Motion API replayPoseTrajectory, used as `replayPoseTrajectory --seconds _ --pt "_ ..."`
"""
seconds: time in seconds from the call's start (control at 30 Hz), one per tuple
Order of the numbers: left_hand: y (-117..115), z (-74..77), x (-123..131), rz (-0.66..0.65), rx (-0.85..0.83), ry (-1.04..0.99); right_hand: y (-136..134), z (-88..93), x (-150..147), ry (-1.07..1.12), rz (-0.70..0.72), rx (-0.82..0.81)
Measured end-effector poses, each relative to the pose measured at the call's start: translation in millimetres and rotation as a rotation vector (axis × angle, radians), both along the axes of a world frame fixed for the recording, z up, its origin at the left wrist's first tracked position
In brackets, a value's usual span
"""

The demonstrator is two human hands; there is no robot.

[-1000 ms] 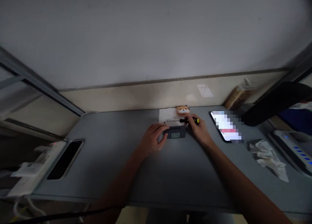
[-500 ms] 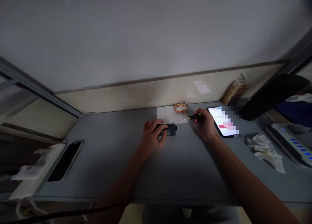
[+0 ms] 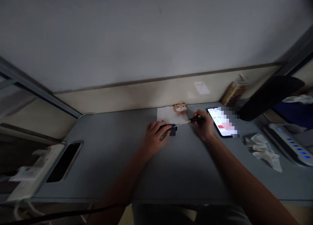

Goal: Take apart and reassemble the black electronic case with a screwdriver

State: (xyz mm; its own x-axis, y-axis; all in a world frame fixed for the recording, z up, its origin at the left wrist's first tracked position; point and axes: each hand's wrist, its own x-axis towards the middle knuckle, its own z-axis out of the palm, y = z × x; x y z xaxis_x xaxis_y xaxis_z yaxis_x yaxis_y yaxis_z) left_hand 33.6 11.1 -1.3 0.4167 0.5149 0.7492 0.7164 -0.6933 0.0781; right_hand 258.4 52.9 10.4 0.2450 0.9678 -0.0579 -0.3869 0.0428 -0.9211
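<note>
My left hand (image 3: 156, 135) is closed over a small dark box-like device (image 3: 173, 131) lying on the grey desk (image 3: 110, 146). Its fingers cover most of the device, so only the right end shows. In my right hand (image 3: 204, 124) is a screwdriver (image 3: 195, 118) with a black and yellow handle. Its thin metal shaft points left, and the tip is at the top of the device near my left fingertips. Whether the tip touches it, I cannot tell. Just behind the device lies a white sheet of paper (image 3: 166, 114), with an orange animal-face item (image 3: 180, 108) on its far corner.
A lit phone (image 3: 220, 124) lies right of my right hand, near crumpled tissue (image 3: 265, 150) and a device with blue lights (image 3: 290, 143). A carton (image 3: 234, 93) and a dark cylinder (image 3: 271, 96) stand behind. At left are a dark phone (image 3: 64, 162) and a power strip (image 3: 36, 172).
My left hand has shifted slightly right over the device, covering more of it. The screwdriver tip has moved slightly right along the device. The camera view has turned a little.
</note>
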Motion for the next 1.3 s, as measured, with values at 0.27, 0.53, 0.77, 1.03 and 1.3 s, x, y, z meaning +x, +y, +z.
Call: replayPoseTrajectory --seconds 0.27,0.53,0.77,1.03,1.3 --pt "-0.6 -3.3 0.5 -0.023 -0.014 0.007 -0.9 0.1 -3.5 0.039 -0.021 -0.027" --pt "-0.4 -3.6 -2.5 -0.013 -0.003 0.051 0.7 -3.0 3.7 0.023 0.007 0.023" --pt "-2.8 4.5 -5.5 -0.136 0.006 0.080 -5.4 -0.9 -10.5 -0.378 0.039 0.068" --pt "-6.7 7.0 -3.3 -0.203 0.037 0.051 -11.2 -5.5 -17.5 -0.581 0.189 0.254" --pt "0.2 16.5 -29.1 -0.091 -0.149 -0.041 -8.4 -8.9 -15.8 -0.615 0.232 0.255"
